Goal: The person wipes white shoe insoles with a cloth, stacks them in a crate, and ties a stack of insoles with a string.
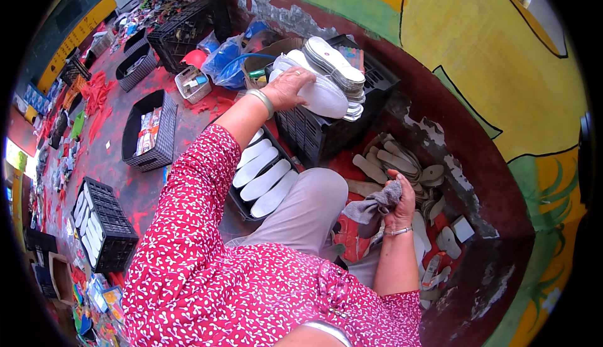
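Observation:
My left hand (pixel 292 88) reaches to the top of a black crate, its fingers closed at the edge of a white insole (pixel 326 97). Beside that insole, a thick stack of insoles (pixel 336 64) rests on the same crate (pixel 311 134). A crumpled grey cloth (pixel 375 203) hangs from my right hand (pixel 404 203), which is closed around it to the right of my knee. More white insoles (pixel 257 174) lie in a row in a dark tray near my left forearm. Loose insoles (pixel 402 158) are heaped on the floor past the cloth.
Another black crate (pixel 112 237) of white insoles stands at the left. Farther back are a grey woven basket (pixel 157 149) with packets, a small white basket (pixel 191 86) and blue plastic bags (pixel 226 61). Red scraps (pixel 97 99) litter the floor. A painted wall (pixel 490 51) borders the right side.

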Demonstrator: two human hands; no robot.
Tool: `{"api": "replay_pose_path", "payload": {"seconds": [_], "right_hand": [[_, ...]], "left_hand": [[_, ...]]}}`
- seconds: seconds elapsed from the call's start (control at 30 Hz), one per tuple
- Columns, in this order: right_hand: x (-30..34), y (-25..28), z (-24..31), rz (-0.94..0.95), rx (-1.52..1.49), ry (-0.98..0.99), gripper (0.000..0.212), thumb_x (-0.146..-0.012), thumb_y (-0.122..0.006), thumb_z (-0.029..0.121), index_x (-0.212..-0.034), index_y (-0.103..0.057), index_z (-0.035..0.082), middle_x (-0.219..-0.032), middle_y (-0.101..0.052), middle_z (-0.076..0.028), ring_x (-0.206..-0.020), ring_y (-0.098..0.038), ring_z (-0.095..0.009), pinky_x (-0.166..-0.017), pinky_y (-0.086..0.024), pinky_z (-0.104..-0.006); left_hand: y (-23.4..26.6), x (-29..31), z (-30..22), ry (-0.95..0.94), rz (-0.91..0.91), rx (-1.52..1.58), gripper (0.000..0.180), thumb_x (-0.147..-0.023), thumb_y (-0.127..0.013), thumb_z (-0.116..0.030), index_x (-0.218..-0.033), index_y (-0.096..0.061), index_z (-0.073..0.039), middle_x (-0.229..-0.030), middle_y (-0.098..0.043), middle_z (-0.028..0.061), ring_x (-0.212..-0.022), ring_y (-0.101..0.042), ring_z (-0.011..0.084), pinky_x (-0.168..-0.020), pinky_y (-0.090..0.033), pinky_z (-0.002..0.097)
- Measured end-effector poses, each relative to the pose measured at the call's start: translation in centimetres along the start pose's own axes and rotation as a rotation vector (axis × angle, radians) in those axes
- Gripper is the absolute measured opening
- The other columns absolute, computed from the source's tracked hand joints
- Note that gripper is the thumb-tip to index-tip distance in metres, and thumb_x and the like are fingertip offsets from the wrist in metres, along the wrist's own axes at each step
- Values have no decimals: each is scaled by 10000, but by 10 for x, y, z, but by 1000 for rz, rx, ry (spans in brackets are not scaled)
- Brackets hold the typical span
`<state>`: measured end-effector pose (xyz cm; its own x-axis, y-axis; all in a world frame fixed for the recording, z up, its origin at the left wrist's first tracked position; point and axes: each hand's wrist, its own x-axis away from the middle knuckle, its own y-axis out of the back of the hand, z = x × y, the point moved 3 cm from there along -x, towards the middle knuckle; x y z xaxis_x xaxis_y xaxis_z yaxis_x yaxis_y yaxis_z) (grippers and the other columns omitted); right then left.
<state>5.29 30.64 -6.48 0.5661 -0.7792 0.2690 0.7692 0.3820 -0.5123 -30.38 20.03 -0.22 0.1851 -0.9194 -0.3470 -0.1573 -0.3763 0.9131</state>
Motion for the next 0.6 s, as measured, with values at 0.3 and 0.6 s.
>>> {"api": "replay_pose_path", "payload": {"seconds": [0.3,0.6], "right_hand": [[-5,5,-5,12,17,-28,234,-880,-579,160,-1022,-630,-20,-663,-569,-2,-550,-526,-79,-500,-424,-214],[-3,4,-8,281,72,-96,218,-891,-531,56,-1075,-610,-33,-777,-630,-34,-628,-567,-73,-560,-454,-205]], "left_hand": [[1,15,-13,-122,21,-70,316,-715,-721,-72,-998,-580,-72,-982,-567,111,-1001,-534,315,-887,-437,398],[36,53,-88,236,-282,1504,208,-877,-619,-63,-1076,-585,-13,-989,-634,46,-887,-624,144,-784,-513,286]]}}
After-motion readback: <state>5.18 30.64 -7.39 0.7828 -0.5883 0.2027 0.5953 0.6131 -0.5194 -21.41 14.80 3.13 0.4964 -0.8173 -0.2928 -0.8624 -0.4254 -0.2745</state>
